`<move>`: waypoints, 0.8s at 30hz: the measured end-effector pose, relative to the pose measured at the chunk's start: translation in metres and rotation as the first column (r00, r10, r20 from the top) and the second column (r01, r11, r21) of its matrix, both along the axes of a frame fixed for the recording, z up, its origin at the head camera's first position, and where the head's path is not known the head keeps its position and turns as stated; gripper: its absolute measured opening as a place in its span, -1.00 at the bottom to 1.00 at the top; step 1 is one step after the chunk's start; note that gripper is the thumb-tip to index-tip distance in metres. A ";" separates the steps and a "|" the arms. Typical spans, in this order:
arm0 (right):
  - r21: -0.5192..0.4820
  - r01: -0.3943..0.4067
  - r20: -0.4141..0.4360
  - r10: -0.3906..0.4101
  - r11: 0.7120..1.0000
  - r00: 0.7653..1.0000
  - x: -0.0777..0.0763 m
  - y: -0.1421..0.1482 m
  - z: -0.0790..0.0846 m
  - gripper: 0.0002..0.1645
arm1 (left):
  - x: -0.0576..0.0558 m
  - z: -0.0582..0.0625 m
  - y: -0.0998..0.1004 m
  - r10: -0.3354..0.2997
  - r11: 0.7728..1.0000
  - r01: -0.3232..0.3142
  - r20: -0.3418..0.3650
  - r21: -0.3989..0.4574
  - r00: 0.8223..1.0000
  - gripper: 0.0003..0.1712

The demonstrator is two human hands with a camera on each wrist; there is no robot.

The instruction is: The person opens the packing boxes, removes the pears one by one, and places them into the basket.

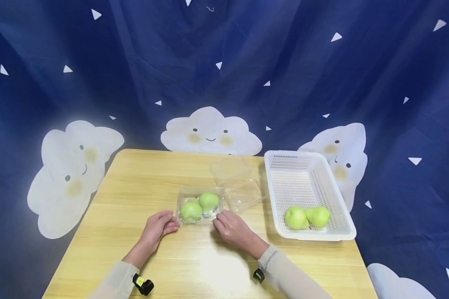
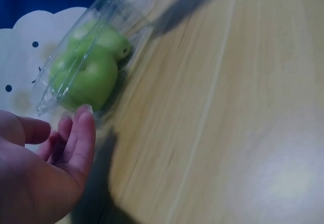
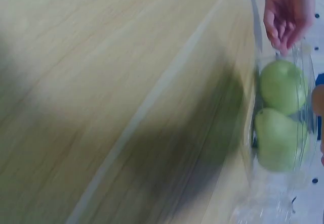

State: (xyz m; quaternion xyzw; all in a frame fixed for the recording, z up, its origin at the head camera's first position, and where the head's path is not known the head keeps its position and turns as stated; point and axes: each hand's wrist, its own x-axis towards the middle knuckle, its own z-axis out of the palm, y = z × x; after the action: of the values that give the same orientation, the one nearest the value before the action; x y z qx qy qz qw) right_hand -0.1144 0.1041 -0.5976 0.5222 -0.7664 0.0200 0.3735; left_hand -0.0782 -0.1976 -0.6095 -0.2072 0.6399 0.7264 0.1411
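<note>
A clear plastic clamshell box (image 1: 183,193) sits mid-table with two green pears (image 1: 191,210) inside; its lid appears to be down over them. Just off the box's left end is my left hand (image 1: 158,227), palm turned inward and fingers loosely bent, holding nothing. In the left wrist view, its fingertips (image 2: 86,114) come very near the box's end or touch it. My right hand (image 1: 232,229) is at the box's front right corner with fingers bent down against it. The right wrist view shows only a bit of that hand, so whether it pinches the rim is hidden.
Behind and right of the box lies another clear plastic container (image 1: 243,193), standing open. A white perforated basket (image 1: 314,160) at the right of the wooden table (image 1: 146,174) holds two more green pears (image 1: 297,218). A blue curtain (image 1: 224,50) hangs behind.
</note>
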 end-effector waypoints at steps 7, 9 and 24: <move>-0.079 0.002 0.111 0.007 0.997 0.994 -0.003 0.018 -0.003 -0.75 | 0.010 0.000 0.008 -0.015 0.996 0.011 0.033 0.093 0.999 -0.53; -0.086 0.005 0.135 0.006 0.996 0.991 -0.003 0.021 -0.004 -0.85 | 0.013 -0.001 0.010 -0.023 0.994 0.018 0.044 0.110 0.999 -0.53; -0.145 0.053 0.299 -0.007 0.988 0.954 -0.003 0.036 -0.017 -0.72 | 0.026 -0.006 0.034 -0.244 0.943 0.232 0.024 0.238 0.969 -0.39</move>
State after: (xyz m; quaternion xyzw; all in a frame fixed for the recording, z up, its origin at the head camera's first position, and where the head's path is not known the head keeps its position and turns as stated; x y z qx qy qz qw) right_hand -0.1169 0.1401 -0.6141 0.4716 -0.8180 0.1505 0.2928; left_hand -0.0525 -0.1637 -0.6151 -0.1297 0.5665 0.7683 0.2683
